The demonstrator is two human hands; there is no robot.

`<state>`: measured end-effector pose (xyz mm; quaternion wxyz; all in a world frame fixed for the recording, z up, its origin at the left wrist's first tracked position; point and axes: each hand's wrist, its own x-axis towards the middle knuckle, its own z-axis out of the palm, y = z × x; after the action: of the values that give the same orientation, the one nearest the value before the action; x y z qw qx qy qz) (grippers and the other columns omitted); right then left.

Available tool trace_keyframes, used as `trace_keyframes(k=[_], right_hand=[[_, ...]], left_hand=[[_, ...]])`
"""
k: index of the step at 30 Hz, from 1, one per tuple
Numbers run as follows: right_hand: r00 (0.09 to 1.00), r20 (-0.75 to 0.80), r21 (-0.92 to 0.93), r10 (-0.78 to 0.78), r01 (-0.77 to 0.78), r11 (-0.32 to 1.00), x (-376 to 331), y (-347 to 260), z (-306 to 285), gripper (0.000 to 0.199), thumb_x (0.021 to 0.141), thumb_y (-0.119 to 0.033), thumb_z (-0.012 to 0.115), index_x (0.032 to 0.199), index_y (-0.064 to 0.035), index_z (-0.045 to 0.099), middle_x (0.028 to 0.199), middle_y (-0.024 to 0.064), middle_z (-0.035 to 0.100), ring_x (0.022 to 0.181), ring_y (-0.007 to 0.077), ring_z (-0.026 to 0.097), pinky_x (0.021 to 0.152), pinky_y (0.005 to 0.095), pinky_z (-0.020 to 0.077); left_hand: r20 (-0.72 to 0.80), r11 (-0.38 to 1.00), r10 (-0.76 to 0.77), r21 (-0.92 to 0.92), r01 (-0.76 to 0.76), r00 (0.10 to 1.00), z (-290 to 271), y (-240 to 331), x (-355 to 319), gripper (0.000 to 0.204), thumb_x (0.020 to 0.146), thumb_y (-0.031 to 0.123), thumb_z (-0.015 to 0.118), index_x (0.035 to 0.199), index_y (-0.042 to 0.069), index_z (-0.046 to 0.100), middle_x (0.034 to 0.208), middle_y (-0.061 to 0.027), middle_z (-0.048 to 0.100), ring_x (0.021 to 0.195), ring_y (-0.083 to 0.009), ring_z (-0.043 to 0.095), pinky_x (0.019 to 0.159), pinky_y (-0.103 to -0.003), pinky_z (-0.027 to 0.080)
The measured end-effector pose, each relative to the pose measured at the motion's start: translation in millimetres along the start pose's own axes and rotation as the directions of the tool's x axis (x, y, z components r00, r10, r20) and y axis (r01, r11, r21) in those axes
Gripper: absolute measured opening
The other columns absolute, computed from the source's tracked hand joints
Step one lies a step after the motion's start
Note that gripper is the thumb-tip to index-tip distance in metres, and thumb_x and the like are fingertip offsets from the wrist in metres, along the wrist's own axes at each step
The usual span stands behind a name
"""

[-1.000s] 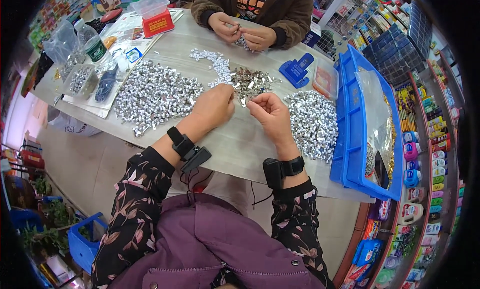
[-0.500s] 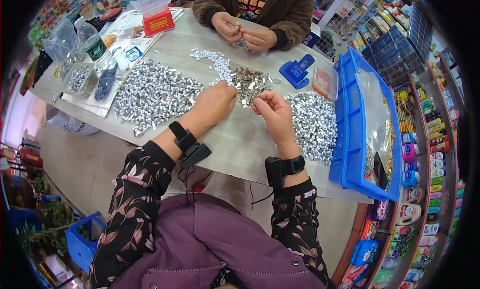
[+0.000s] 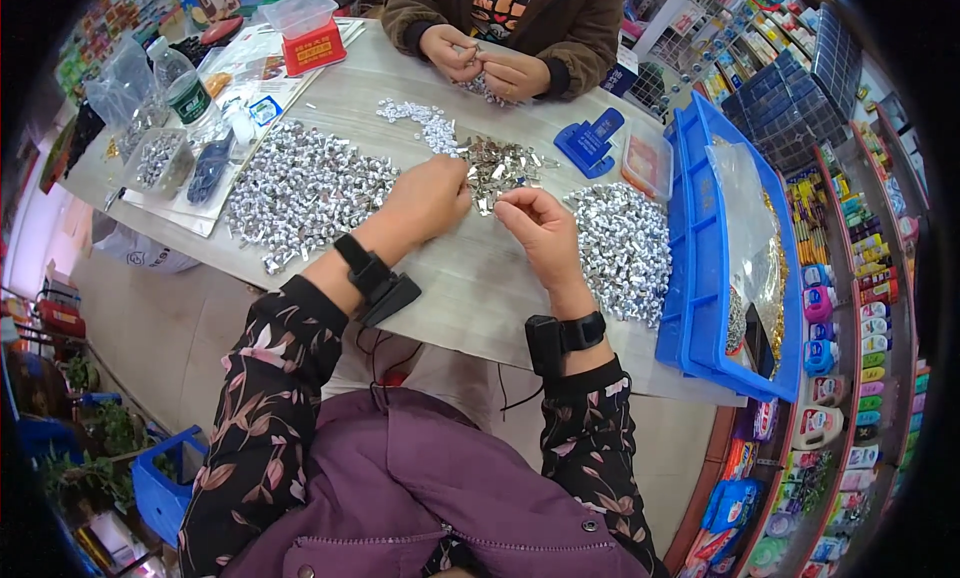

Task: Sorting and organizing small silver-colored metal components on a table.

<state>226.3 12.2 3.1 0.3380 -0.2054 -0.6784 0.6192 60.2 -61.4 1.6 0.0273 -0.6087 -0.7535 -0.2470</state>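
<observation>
One pile of metal pieces (image 3: 505,160): middle of the table (image 3: 455,288), just beyond both hands.
Left hand (image 3: 428,198): fingers curled inward at the pile's left edge; cannot tell whether anything is pinched.
Right hand (image 3: 545,233): thumb and forefinger drawn close at the pile's near edge; cannot tell whether they hold a piece.
White discs (image 3: 437,133): loose trail beyond left hand.
Silver-white parts: left heap (image 3: 300,188), right heap (image 3: 622,253).
Blue tray (image 3: 700,228): beside right heap.
Co-worker (image 3: 588,28): across the table, hands together.
</observation>
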Motion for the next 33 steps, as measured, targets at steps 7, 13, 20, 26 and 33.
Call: trace_keyframes(k=[7, 13, 20, 26, 33], right_hand=[[0.999, 0.034, 0.104, 0.023, -0.026, 0.994, -10, -13, 4, 0.011, 0.080, -0.005, 0.065, 0.091, -0.0020, 0.062, 0.084, -0.0008, 0.060, 0.075, 0.0049, 0.054, 0.069, 0.0180, 0.0438], [0.978, 0.204, 0.095, 0.039, -0.060, 0.994, -12, -14, 5, 0.011, 0.081, -0.004, 0.064, 0.091, -0.0018, 0.062, 0.091, 0.0013, 0.060, 0.081, 0.0070, 0.055, 0.073, 0.0194, 0.0437], [0.973, 0.211, -0.011, -0.097, 0.102, 0.995, -9, -9, 9, 0.010, 0.081, -0.002, 0.062, 0.091, -0.0011, 0.061, 0.092, 0.0030, 0.061, 0.085, 0.0085, 0.056, 0.075, 0.0208, 0.0441], [0.996, 0.084, 0.125, 0.025, -0.036, 0.991, -14, -13, 18, 0.008, 0.082, 0.000, 0.061, 0.090, -0.0004, 0.060, 0.091, 0.0036, 0.061, 0.084, 0.0083, 0.056, 0.074, 0.0205, 0.0447], [0.983, 0.146, -0.061, -0.113, 0.123, 0.990, -12, -5, 16, 0.010, 0.083, 0.000, 0.061, 0.093, -0.0002, 0.059, 0.090, 0.0029, 0.060, 0.081, 0.0080, 0.056, 0.073, 0.0201, 0.0453]], left_hand=[[0.368, 0.023, -0.209, -0.925, 0.380, 0.906, -22, 12, -30, 0.015, 0.083, 0.014, 0.060, 0.090, 0.001, 0.057, 0.077, -0.0056, 0.060, 0.068, -0.0123, 0.060, 0.060, -0.025, 0.050], [0.484, -0.319, -0.157, -0.850, 0.420, 0.861, -16, 18, -38, 0.011, 0.089, 0.012, 0.055, 0.093, 0.002, 0.054, 0.077, -0.0018, 0.058, 0.064, -0.0071, 0.057, 0.056, -0.018, 0.049], [0.487, -0.437, -0.049, -0.796, 0.420, 0.872, -2, 7, -40, 0.012, 0.088, 0.015, 0.058, 0.091, 0.004, 0.054, 0.078, -0.0042, 0.060, 0.063, -0.0097, 0.059, 0.057, -0.019, 0.051], [0.478, -0.482, -0.079, -0.787, 0.386, 0.875, -6, 13, -40, 0.009, 0.089, 0.011, 0.054, 0.093, 0.003, 0.053, 0.077, -0.0046, 0.060, 0.064, -0.0104, 0.061, 0.055, -0.019, 0.052], [0.473, -0.447, -0.066, -0.801, 0.398, 0.878, 1, 6, -45, 0.010, 0.090, 0.011, 0.053, 0.095, 0.002, 0.052, 0.079, -0.0066, 0.061, 0.067, -0.0121, 0.062, 0.057, -0.020, 0.054]])
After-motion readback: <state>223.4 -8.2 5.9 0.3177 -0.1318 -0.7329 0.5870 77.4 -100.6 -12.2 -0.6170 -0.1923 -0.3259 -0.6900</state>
